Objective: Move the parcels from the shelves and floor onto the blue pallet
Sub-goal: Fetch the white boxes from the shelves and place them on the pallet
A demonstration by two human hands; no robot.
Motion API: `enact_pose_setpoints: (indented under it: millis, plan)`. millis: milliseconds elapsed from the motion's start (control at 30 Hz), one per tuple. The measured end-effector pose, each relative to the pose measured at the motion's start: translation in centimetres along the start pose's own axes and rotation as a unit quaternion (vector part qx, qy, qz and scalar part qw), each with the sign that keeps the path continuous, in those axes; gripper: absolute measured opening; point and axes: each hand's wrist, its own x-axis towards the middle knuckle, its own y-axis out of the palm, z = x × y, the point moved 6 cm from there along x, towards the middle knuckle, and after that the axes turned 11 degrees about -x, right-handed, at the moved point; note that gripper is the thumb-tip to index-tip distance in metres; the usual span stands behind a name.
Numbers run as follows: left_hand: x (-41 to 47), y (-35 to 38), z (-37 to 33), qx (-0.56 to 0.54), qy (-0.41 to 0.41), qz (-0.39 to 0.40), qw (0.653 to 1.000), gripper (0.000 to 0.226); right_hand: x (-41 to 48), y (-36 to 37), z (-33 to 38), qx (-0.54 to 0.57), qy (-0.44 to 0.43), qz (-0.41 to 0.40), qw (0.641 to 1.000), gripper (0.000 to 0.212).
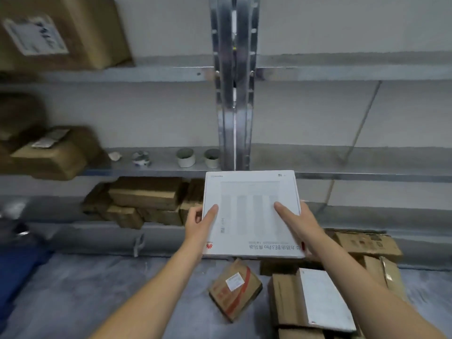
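Observation:
I hold a flat white box (pixel 252 199) with printed text in front of me, above the floor. My left hand (pixel 199 222) grips its left edge, thumb on top. On the right edge, my right hand (pixel 297 220) grips it the same way. Below it on the grey floor lie a small brown parcel with red tape (pixel 234 291), a brown box with a white flat parcel on it (pixel 320 299), and more cardboard boxes (pixel 367 243) at the right. A blue shape (pixel 17 270) shows at the left edge; I cannot tell whether it is the pallet.
Metal shelving (pixel 146 74) with an upright post (pixel 232 94) faces me. Brown parcels sit on the upper left shelf (pixel 61 30), the middle left shelf (pixel 51 155) and the lowest shelf (pixel 144 199). Two small white cups (pixel 186 157) stand on the middle shelf.

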Motion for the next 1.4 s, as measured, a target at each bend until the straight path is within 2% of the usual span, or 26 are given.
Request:
enact_pose_setpoints:
  millis: [200, 367, 533, 633, 700, 800, 933, 1067, 1267, 1400]
  plan:
    - [0.2, -18.1, -5.2, -0.059, 0.038, -0.119, 0.99, 0.035, -0.1, 16.9, 9.7, -0.054, -0.064, 0.101, 0.991, 0.011]
    - [-1.4, -33.6, -8.6, -0.084, 0.069, -0.225, 0.968, 0.036, -2.0, 32.7, 16.7, -0.07, -0.106, 0.22, 0.967, 0.031]
    - [-4.3, -47.1, -11.0, -0.109, 0.101, -0.327, 0.933, 0.031, -5.4, 47.3, 21.7, -0.056, -0.146, 0.326, 0.932, 0.021]
    - [-5.9, -52.9, -11.1, -0.124, 0.107, -0.371, 0.914, 0.031, -6.8, 54.4, 23.3, -0.052, -0.134, 0.346, 0.927, 0.049]
    - [-6.4, -55.9, -10.8, -0.13, 0.101, -0.399, 0.902, 0.031, -6.9, 58.2, 24.1, -0.059, -0.124, 0.331, 0.933, 0.062]
    - [-6.2, -59.3, -10.7, -0.129, 0.09, -0.442, 0.883, 0.031, -6.3, 63.8, 25.6, -0.094, -0.142, 0.363, 0.916, 0.066]
    - [-4.0, -62.9, -12.4, -0.132, 0.101, -0.498, 0.851, 0.031, -3.8, 70.8, 28.0, -0.096, -0.147, 0.416, 0.892, 0.059]
    - [-0.9, -65.7, -14.7, -0.137, 0.097, -0.542, 0.823, 0.03, -1.1, 77.1, 30.8, -0.084, -0.14, 0.464, 0.871, 0.043]
    - [3.0, -69.5, -16.8, -0.135, 0.095, -0.579, 0.799, 0.031, 1.2, 84.9, 34.6, -0.069, -0.135, 0.519, 0.841, 0.037]
    - [5.3, -72.3, -17.0, -0.155, 0.09, -0.58, 0.795, 0.032, 2.3, 89.2, 35.6, -0.091, -0.131, 0.535, 0.83, 0.036]
